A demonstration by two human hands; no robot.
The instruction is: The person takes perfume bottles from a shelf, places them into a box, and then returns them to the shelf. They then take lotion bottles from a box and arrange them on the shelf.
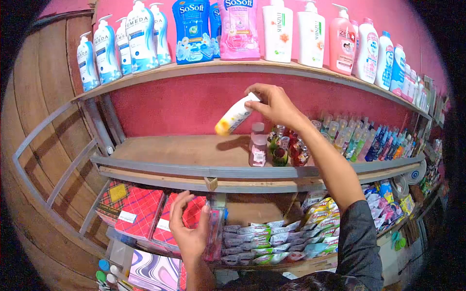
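My right hand (pixel 277 103) grips a small white bottle (pixel 235 116) by its upper end. Yellow patches show on the bottle's lower part, and it hangs tilted above the middle shelf (pixel 177 151). Below and to its right, a clear pink bottle (pixel 257 151) stands on that shelf beside several small green and red glass bottles (pixel 280 154). Lower down, my left hand (pixel 188 230) is raised with fingers apart and nothing in it. It is in front of red plaid notebooks (pixel 141 212) on the level below.
On the upper shelf (pixel 194 69) are pump bottles (pixel 141 39), SoSoft pouches (pixel 192 31) and powder bottles (pixel 367 51). Rows of spray bottles (pixel 361 140) fill the middle shelf's right. A grey metal rail (pixel 252 172) runs along its front. Sachets (pixel 272 237) lie below.
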